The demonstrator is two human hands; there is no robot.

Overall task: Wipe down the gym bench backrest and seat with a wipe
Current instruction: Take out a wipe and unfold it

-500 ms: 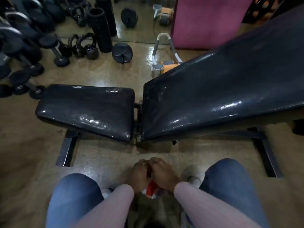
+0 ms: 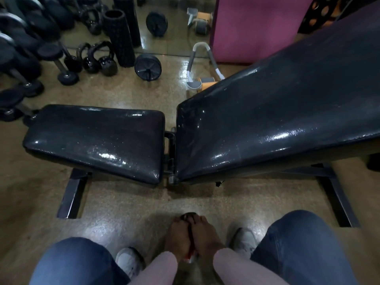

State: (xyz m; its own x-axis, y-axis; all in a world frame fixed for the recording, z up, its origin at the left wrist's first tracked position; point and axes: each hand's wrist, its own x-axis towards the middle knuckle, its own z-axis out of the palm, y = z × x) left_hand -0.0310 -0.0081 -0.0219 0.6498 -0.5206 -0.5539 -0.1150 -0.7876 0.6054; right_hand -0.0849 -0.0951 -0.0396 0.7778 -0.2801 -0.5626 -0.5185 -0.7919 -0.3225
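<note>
Gripping one red-white packet [image 2: 192,256] together, left hand [image 2: 178,236] and right hand [image 2: 206,236] curl against each other.

A gym. A black padded bench [image 2: 267,112] stands on the floor, with dumbbells [image 2: 59,64], kettlebells [image 2: 107,62], foam rollers [image 2: 119,38] and a mirror [image 2: 174,23] behind

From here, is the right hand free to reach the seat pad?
Probably not yet: the right hand and left hand both grip a red-and-white packet. Only bare floor lies before the seat pad.
</note>
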